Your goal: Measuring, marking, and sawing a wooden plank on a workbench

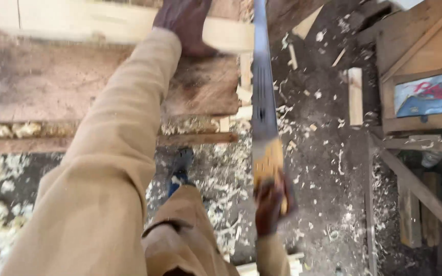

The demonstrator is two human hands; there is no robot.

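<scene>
Head view: the right hand [271,204] is closed round the yellow wooden handle of a saw [263,97], low and right of centre. From that hand the blade runs straight toward 12 o'clock, long, narrow and grey-blue (blurred, so its teeth cannot be made out), and passes the right end of a pale plank [78,20] at the top edge. The left hand [184,23] lies at 11 o'clock from the saw handle, pressed palm-down on that plank near its right end, fingers flat rather than gripping; its tan sleeve fills the lower left. The plank lies across a dark, worn bench [42,82], and the blade sits just beside the bench's right edge, at 3 o'clock from the left hand. Below, the floor [323,168] is dark and strewn with pale shavings and offcuts. A shoe [180,168] shows at 9 o'clock from the right hand.
</scene>
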